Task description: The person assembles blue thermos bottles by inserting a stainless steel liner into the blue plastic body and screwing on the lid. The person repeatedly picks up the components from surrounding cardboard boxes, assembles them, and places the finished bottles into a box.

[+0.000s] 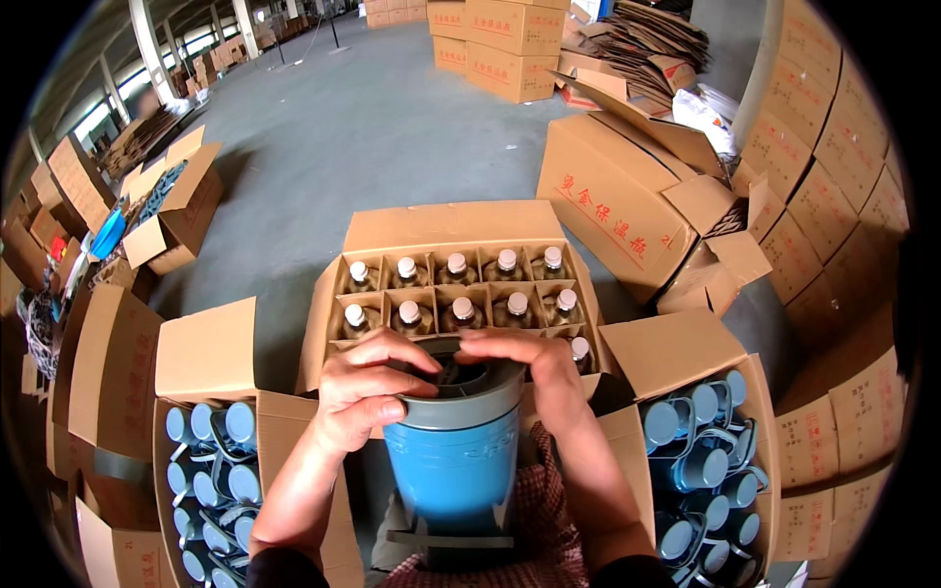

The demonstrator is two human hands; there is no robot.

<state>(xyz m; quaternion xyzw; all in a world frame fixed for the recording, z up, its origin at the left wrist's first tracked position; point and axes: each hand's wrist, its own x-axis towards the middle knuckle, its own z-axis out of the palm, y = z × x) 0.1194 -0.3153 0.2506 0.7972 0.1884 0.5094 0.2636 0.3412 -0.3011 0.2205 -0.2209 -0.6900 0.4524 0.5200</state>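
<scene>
A blue flask body (453, 470) with a grey top collar stands upright between my knees. My left hand (371, 390) grips the collar on its left side, thumb along the rim. My right hand (541, 370) curls over the rim from the right and far side. The flask's dark mouth shows between my fingers. Just beyond it sits an open carton (446, 227) with cardboard dividers, holding several glass liners with white caps (458, 309).
An open box of blue lids with handles (211, 461) is at my lower left, and another like it (701, 461) at my lower right. Stacked brown cartons (833, 196) rise along the right. More cartons stand far back (510, 44) and at the left (176, 206) on the grey concrete floor.
</scene>
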